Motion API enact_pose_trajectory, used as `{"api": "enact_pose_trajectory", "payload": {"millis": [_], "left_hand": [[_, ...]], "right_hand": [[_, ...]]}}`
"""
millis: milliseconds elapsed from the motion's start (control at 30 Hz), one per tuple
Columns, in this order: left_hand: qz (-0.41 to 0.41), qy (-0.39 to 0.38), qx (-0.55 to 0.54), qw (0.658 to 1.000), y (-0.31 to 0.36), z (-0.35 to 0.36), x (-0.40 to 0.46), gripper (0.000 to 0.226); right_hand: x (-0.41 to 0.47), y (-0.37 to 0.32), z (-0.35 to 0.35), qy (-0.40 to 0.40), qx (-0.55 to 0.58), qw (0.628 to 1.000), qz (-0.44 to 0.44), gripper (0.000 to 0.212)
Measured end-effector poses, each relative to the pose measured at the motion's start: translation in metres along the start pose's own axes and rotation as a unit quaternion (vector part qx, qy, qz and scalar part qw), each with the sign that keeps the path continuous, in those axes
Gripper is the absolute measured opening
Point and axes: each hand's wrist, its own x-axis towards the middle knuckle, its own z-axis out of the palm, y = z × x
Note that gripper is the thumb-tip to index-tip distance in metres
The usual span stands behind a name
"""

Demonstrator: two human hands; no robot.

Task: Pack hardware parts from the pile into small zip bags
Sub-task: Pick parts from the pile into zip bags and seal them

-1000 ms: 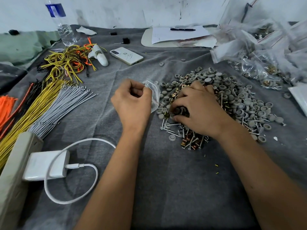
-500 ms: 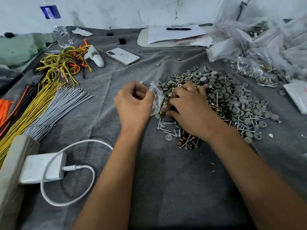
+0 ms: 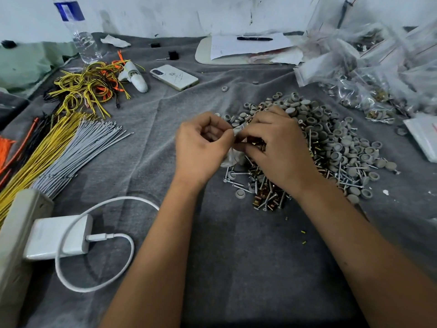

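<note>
Nearest, on the grey-clothed tabletop, a white charger lies at the left with its looped cable; beyond it the left hand pinches the mouth of a small clear zip bag; the right hand, fingers curled round brass pieces, meets the bag at the pile of grey caps and screws; farther back lie a phone, filled bags, and a water bottle.
</note>
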Motion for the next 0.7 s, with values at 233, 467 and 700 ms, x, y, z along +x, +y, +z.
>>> {"api": "enact_pose_trajectory", "payload": {"millis": [233, 467, 700], "left_hand": [[-0.028, 0.08, 0.0, 0.996, -0.012, 0.0, 0.003, 0.003], [-0.026, 0.118, 0.023, 0.992, -0.016, -0.001, 0.006, 0.009], [-0.025, 0.105, 0.037, 0.993, -0.018, 0.001, 0.005, 0.006]], "right_hand": [[0.003, 0.006, -0.011, 0.029, 0.045, 0.998, 0.025, 0.014], [-0.001, 0.007, -0.008, -0.174, -0.092, 0.98, 0.01, 0.033], [-0.003, 0.003, -0.004, -0.126, -0.069, 0.989, 0.017, 0.023]]}}
